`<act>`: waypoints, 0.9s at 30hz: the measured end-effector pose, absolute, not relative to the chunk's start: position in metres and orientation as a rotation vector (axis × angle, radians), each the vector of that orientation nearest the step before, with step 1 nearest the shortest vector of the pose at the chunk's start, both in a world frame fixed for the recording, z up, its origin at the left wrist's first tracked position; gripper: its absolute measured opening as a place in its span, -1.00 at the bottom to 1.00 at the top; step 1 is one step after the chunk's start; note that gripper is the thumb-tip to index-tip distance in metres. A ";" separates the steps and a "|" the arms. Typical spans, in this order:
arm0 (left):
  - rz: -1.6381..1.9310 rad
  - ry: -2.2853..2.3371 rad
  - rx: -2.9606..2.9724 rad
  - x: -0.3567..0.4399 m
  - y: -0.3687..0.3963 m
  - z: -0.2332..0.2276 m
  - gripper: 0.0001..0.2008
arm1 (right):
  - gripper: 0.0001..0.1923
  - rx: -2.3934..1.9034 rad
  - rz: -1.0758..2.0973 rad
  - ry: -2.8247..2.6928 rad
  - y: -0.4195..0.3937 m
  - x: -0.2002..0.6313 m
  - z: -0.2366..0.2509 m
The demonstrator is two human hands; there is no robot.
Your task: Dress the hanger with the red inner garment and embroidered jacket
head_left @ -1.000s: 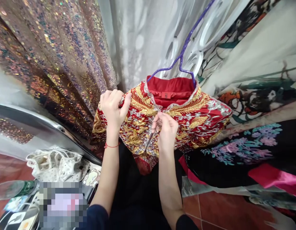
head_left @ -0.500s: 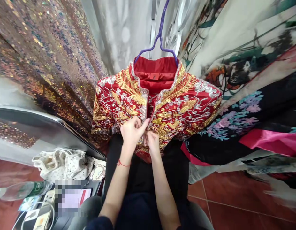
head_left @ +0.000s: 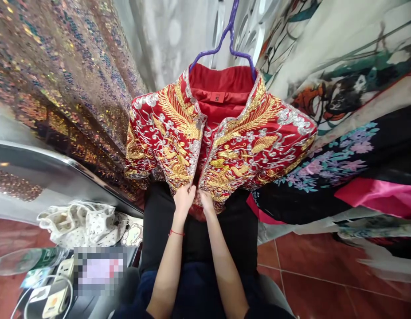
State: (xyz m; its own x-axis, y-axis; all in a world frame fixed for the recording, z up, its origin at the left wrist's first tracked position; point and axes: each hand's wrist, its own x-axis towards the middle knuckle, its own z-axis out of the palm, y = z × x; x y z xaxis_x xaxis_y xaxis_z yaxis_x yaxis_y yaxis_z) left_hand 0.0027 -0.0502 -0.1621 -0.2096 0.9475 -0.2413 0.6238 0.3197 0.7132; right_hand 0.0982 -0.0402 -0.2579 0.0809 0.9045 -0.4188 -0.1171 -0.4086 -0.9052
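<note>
I see my left hand (head_left: 183,198) and my right hand (head_left: 206,200) side by side, almost touching, at the bottom of the front opening of a red jacket embroidered in gold and silver (head_left: 221,146). Each hand pinches one edge of the opening: the left hand grips the hem of the left panel, the right hand the hem of the right panel. My left wrist carries a thin red string (head_left: 176,232).

The jacket hangs straight ahead of me on a purple hanger (head_left: 225,42), its collar open so that the red lining and a small size label (head_left: 219,97) show. Below the opening the front panels stand slightly apart.

A sequinned fabric (head_left: 65,75) hangs to the left of the jacket, and a black floral-printed garment (head_left: 338,164) lies to its right, with a bright pink cloth (head_left: 378,195) against it. Lower left, a white dotted bag (head_left: 82,223) rests on a dark desk (head_left: 59,173), near a power strip with white cables (head_left: 52,299). Red floor tiles (head_left: 325,279) show at lower right.
</note>
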 end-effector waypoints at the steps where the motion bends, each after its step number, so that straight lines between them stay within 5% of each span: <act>1: 0.652 1.906 1.365 0.000 -0.050 -0.163 -0.72 | -0.65 -1.523 1.505 -0.809 -0.041 0.097 -0.264; 11: 0.881 1.486 1.031 -0.031 -0.049 -0.153 -0.49 | -0.70 -1.716 1.542 -0.846 -0.047 0.121 -0.264; 14: 0.865 1.379 0.929 -0.035 -0.055 -0.142 -0.39 | -0.60 -1.629 1.561 -1.002 -0.048 0.129 -0.230; 18: 1.083 1.374 0.929 -0.022 -0.064 -0.125 -0.33 | -0.74 -1.440 1.537 -1.298 -0.059 0.134 -0.147; 19: 1.156 1.394 0.972 -0.017 -0.067 -0.120 -0.33 | -0.81 -1.364 1.463 -1.405 -0.062 0.135 -0.120; 24: 1.149 1.455 1.374 0.010 -0.082 -0.088 -0.33 | -0.79 -1.110 0.010 -1.605 -0.048 0.139 0.005; 27: 1.152 1.621 1.548 0.019 -0.081 -0.068 -0.26 | -0.67 -1.256 -0.371 -1.412 -0.009 0.147 0.041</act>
